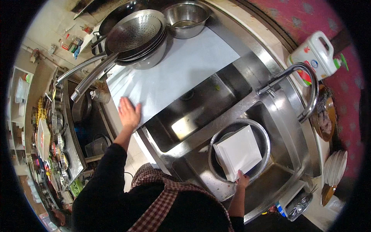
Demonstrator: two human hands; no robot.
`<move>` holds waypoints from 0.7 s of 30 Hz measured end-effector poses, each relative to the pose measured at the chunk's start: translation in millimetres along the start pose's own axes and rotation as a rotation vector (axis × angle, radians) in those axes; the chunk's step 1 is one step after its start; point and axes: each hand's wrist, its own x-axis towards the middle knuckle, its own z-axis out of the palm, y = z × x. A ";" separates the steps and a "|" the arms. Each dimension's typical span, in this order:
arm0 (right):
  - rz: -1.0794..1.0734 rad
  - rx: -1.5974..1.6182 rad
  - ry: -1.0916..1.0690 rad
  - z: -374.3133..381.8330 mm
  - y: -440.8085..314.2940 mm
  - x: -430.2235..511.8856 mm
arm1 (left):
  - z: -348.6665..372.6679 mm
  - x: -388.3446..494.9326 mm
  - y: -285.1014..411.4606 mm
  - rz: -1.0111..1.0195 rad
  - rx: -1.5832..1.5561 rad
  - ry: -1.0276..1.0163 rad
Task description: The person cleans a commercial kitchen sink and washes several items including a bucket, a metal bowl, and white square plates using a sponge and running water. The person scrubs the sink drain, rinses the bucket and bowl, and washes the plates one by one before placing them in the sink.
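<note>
My left hand [129, 113] rests palm down, thumb apart, at the near left edge of a pale grey board [185, 63] laid over part of the steel sink unit. With my right hand [243, 179] I grip the near corner of white square plates [240, 150], which look stacked. They sit tilted in a round metal basin [214, 171]. That basin stands in the right-hand sink bowl [279, 166]. Between the board and this bowl lies another sink bowl [200, 107], with a green scrap inside. The fingers under the plates are hidden.
Nested strainers and pans [136, 34] with long handles stand on the board's far left, beside a steel bowl [187, 18]. A curved tap [307, 69] reaches over the sink's right side. Beyond are a white jug [314, 58] and stacked round plates [335, 168].
</note>
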 end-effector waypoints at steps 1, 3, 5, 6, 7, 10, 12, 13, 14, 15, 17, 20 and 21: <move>0.016 -0.047 -0.015 -1.5 -1.3 -0.3 | 6.7 12.7 -7.2 -0.195 -0.027 -0.094; 0.037 -0.109 -0.020 -3.1 0.7 -4.2 | 20.4 33.2 1.8 -0.164 -0.020 -0.100; -0.032 -0.096 -0.005 -3.6 4.3 -7.5 | 30.5 41.7 38.6 0.106 -0.051 -0.071; 0.042 -0.139 -0.006 -3.7 4.0 -7.4 | 32.4 40.3 61.6 0.240 -0.121 -0.027; 0.038 -0.138 -0.002 -3.8 4.8 -8.1 | 32.8 40.3 87.5 0.373 -0.027 0.005; 0.018 -0.171 0.035 -3.7 -1.7 -4.2 | 23.9 15.3 163.1 0.708 -0.216 -0.254; 0.018 -0.165 0.029 -3.6 -6.9 -2.0 | 14.9 -14.2 195.6 0.959 -0.131 -0.135; 0.019 -0.146 0.003 -3.5 -8.3 -1.7 | 11.6 -24.0 206.8 0.977 -0.184 -0.184; 0.099 -0.166 -0.017 -4.0 -8.9 -1.7 | 9.1 -33.5 212.3 1.033 -0.249 -0.097; 0.028 -0.109 -0.018 -4.3 -8.5 -2.0 | 7.9 -39.2 215.5 1.087 -0.228 -0.144; 0.040 -0.089 -0.009 -5.7 -4.4 -4.4 | 7.9 -38.1 204.8 0.989 -0.269 -0.091; -0.007 -0.021 -0.024 -6.8 7.3 -10.7 | 10.1 -6.1 133.3 0.705 -0.444 0.035; -0.041 -0.023 -0.028 -7.4 5.5 -8.9 | 11.0 3.9 103.7 0.576 -0.279 0.197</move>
